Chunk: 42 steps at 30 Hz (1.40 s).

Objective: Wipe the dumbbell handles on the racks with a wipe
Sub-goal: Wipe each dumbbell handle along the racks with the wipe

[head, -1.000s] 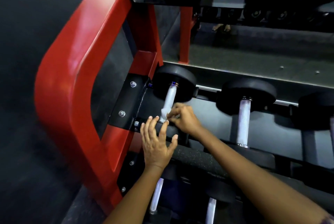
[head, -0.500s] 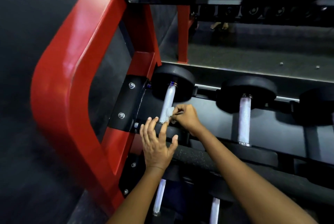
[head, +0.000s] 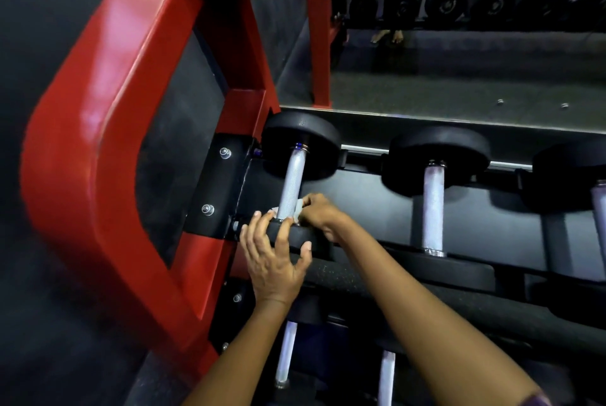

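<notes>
I have only 1 view, the head camera, looking forward and steeply down from close above the red rack frame (head: 108,149), tilted, with both forearms entering from the bottom edge and the dumbbell row (head: 439,156) filling the right.

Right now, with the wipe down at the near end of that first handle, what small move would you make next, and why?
Probably slide the right hand and its wipe up the handle toward the far head: the wipe sits at the near end, the knurled length above looks uncovered, and the left hand steadies the near head.

Red rack frame (head: 98,130), white wipe (head: 300,208)
</notes>
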Tool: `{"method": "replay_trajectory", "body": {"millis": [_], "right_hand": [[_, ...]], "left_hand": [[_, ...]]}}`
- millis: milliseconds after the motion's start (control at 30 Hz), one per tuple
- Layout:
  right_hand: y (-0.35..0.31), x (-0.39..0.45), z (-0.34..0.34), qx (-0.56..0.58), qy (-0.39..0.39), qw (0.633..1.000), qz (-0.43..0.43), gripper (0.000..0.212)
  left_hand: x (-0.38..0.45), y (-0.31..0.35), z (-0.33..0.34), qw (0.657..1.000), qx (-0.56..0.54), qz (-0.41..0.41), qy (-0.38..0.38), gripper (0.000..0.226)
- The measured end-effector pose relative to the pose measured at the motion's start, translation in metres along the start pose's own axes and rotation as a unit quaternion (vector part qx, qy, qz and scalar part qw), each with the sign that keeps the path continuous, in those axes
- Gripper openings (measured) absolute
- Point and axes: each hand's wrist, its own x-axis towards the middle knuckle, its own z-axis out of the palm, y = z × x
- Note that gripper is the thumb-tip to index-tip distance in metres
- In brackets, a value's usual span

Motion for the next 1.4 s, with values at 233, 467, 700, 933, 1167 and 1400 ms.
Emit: {"method": "replay_trajectory", "body": {"millis": [233, 467, 700, 933, 1167, 1400], "right_hand": [[0.003, 0.009, 0.001, 0.037, 0.025, 0.998, 0.032, 0.032], [-0.002, 0.010, -0.004, 0.268, -0.018, 0.962, 0.047, 0.033], [0.002, 0.002, -0.007, 0.229, -0.037, 0.971, 0.063, 0.033], [-0.017, 0.015, -0.008, 0.258, 0.017, 0.966, 0.001, 0.037], [-0.049, 0.018, -0.017, 0.332, 0.039, 0.943, 0.003, 0.040], [-0.008, 0.003, 0.005, 0.041, 0.197, 0.964, -0.173, 0.035]], "left_hand": [[0.000, 0.001, 0.000, 1.000, 0.004, -0.003, 0.001, 0.043], [-0.001, 0.001, 0.000, 1.000, 0.005, 0.002, 0.008, 0.042], [-0.001, 0.001, 0.000, 1.000, 0.000, 0.002, 0.008, 0.042], [-0.002, 0.000, 0.000, 1.000, 0.005, 0.000, 0.002, 0.042], [0.000, 0.001, 0.000, 1.000, 0.001, -0.006, 0.003, 0.042], [0.000, 0.001, 0.000, 1.000, 0.007, -0.005, 0.007, 0.042]]}}
